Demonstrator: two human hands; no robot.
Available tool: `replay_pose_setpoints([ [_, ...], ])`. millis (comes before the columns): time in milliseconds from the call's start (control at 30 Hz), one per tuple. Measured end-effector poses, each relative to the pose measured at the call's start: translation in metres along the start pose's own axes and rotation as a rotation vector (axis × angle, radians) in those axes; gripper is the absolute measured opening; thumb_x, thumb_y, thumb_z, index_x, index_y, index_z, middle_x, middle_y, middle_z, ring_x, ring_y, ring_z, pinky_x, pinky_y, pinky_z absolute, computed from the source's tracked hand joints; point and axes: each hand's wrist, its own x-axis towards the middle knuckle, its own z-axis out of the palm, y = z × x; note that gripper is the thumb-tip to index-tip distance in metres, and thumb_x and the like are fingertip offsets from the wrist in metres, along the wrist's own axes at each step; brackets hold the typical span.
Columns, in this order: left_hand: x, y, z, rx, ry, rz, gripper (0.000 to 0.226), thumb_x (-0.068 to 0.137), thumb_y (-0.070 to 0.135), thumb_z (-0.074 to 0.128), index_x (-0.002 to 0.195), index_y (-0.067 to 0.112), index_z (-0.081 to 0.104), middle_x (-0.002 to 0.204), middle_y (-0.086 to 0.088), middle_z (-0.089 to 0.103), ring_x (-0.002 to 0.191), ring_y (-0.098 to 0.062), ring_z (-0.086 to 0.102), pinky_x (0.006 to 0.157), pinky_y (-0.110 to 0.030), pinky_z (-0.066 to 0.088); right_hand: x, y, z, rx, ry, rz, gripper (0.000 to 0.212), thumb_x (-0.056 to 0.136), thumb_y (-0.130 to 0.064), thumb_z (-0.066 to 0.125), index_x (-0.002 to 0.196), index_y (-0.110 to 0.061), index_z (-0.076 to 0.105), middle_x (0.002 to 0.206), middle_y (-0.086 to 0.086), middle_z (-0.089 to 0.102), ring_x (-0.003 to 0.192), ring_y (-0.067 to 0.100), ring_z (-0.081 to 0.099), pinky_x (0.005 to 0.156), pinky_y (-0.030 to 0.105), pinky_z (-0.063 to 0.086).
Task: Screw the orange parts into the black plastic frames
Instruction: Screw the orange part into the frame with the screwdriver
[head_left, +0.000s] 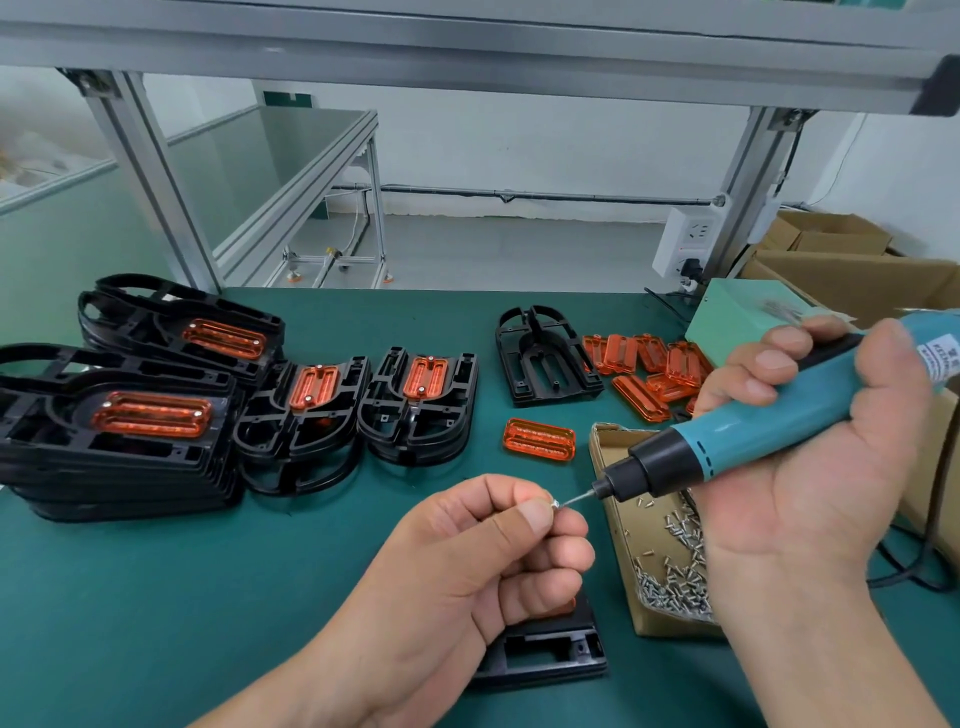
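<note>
The left hand (483, 561) pinches a small screw (554, 503) against the bit of the electric screwdriver (748, 431) — probably to seat it there. The right hand (810, 457) grips the tool's body, fingers wrapped around, tilted toward the screw.

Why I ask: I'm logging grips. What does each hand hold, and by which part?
The left hand pinches a screw at its fingertips; the right hand grips the screwdriver around its teal body.

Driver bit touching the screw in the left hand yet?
Touching. Head view: the bit of the electric screwdriver meets the screw pinched by the left hand; no gap.
</note>
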Motion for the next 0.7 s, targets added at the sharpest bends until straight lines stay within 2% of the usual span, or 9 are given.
replay_pose_setpoints([
  [467, 0.001, -0.0014, -0.0016, 0.056, 0.014, 0.017, 0.008, 0.086, 0.012, 0.077, 0.092, 0.007, 0.076, 0.098, -0.023, 0.073, 0.078, -0.021, 0.073, 0.065, -0.026, 0.061, 0.002, 0.0002, -0.0009, 0.023, -0.011, 0.015, 0.027, 0.108, -0.038, 0.051, 0.094, -0.017, 0.062, 0.081, -0.004, 0.062, 0.064, 0.009, 0.06, 0.058, 0.019, 0.049],
  [600, 0.0015, -0.0039, -0.0025, 0.116, 0.017, 0.024, 0.022, 0.085, 0.013, 0.078, 0.099, -0.003, 0.071, 0.094, -0.025, 0.072, 0.074, -0.023, 0.073, 0.063, -0.027, 0.061, -0.0002, 0.0, 0.0018, -0.001, -0.014, 0.017, 0.026, 0.108, -0.037, 0.051, 0.095, -0.018, 0.061, 0.082, -0.003, 0.062, 0.066, 0.009, 0.059, 0.06, 0.019, 0.048],
  [700, 0.0014, -0.0051, -0.0035, 0.127, 0.015, 0.029, 0.024, 0.086, 0.012, 0.078, 0.101, -0.005, 0.068, 0.092, -0.025, 0.072, 0.073, -0.024, 0.072, 0.061, -0.028, 0.062, -0.0018, 0.0023, 0.0014, -0.004, -0.025, 0.021, 0.025, 0.108, -0.037, 0.052, 0.095, -0.018, 0.061, 0.083, -0.003, 0.062, 0.066, 0.009, 0.059, 0.06, 0.02, 0.048],
])
